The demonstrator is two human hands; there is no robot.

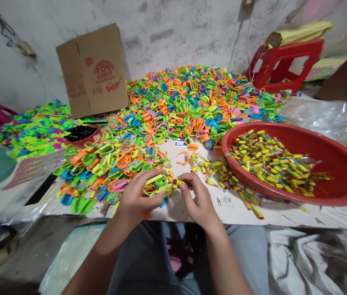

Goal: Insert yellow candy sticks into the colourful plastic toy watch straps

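Between thumb and fingers my left hand (pixel 141 194) holds a yellow-green toy watch (pixel 155 180) above the table's front edge. My right hand (pixel 196 200) pinches a small yellow candy tube (pixel 178 182) with red ends, its tip touching or very close to the watch. To the left of my hands spreads a near pile of colourful toy watches (pixel 100 172) in orange, green, blue and yellow. Loose candy tubes (pixel 219 176) lie on the table to the right. Beyond them a large red basin (pixel 339 172) holds many more wrapped tubes.
A bigger heap of toy watches (pixel 185 98) rises against the wall. A cardboard box (pixel 96 73) stands at its left, near a small red bowl (pixel 84 137) with black pieces. Bright green and blue parts (pixel 35 127) cover the far left. A red stool (pixel 287 65) is back right.
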